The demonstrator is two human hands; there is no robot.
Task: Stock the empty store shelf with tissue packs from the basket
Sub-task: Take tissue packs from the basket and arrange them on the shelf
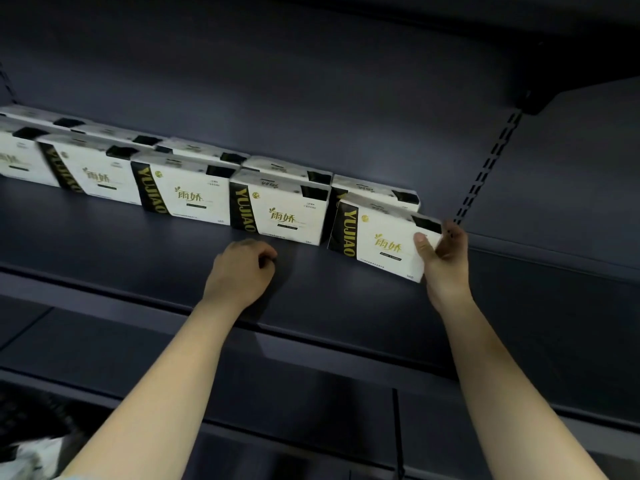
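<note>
Several white-and-black tissue packs (277, 209) stand in two rows along the back of the dark shelf (138, 258). My right hand (445, 258) grips the right end of the rightmost tissue pack (377, 237), thumb on its front face, the pack tilted and standing slightly forward of the row. My left hand (242, 268) rests on the shelf in front of the packs with fingers curled, holding nothing. The basket (31, 420) shows at the bottom left, dark mesh with a white pack (31, 455) partly visible inside.
A slotted upright (485, 168) runs down the back wall just right of the held pack. Another shelf board hangs overhead. A lower shelf (311, 393) lies beneath my arms. Bare shelf surface stretches in front of the rows and to the right.
</note>
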